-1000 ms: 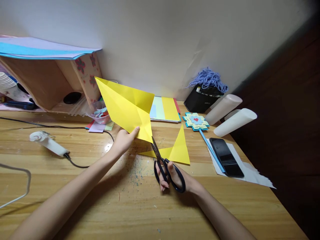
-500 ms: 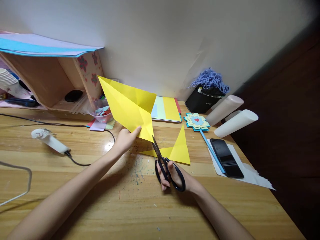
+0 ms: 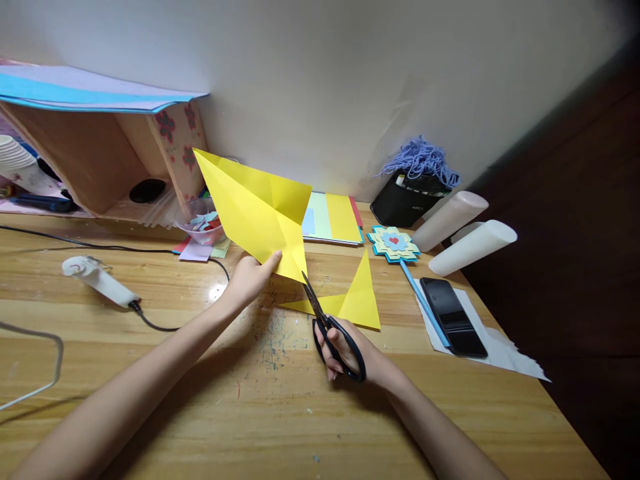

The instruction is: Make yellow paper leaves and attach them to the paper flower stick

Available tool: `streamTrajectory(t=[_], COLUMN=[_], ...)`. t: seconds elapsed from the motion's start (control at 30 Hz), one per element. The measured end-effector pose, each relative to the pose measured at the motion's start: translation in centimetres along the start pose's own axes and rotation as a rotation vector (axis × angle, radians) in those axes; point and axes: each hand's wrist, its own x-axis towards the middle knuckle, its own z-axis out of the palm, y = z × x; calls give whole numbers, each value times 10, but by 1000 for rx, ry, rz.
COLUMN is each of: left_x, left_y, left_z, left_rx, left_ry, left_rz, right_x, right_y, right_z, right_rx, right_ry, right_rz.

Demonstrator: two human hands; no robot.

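My left hand point(image 3: 254, 277) pinches a creased sheet of yellow paper point(image 3: 260, 230) by its lower edge, thumb on the near face, and holds it up above the table. In my right hand point(image 3: 345, 353) is a pair of black-handled scissors point(image 3: 316, 300), fingers through the loops. The blades look nearly closed, their tips at the lower right corner of the yellow sheet. Behind the scissors, a cut-off yellow paper piece point(image 3: 359, 303) with pointed ends lies on the wooden table point(image 3: 270, 413).
On the left are a glue gun point(image 3: 103, 283) with its cord, a cardboard box point(image 3: 180, 147) and a bowl of scraps point(image 3: 203, 227). Coloured sheets point(image 3: 340, 217) lie at the back. A paper flower point(image 3: 393, 243), phone point(image 3: 453, 317), white tubes point(image 3: 473, 247) and black holder point(image 3: 407, 200) stand right.
The scissor handles have drawn together, bringing the blades closer to each other at the sheet's corner. The yellow sheet and my left hand have barely shifted.
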Motion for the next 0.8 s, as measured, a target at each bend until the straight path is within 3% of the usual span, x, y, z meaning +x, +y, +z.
streamTrajectory(t=[0.53,0.8], left_x=[2,-2], left_y=[-2,3], left_z=[-1,0], left_rx=[-14,24], left_ry=[-37,-64], left_rz=[8,-73], right_x=[5,1], right_y=[8,-3], right_z=[1,5], right_rx=[30,17], right_ry=[81,-26], right_rz=[57,23])
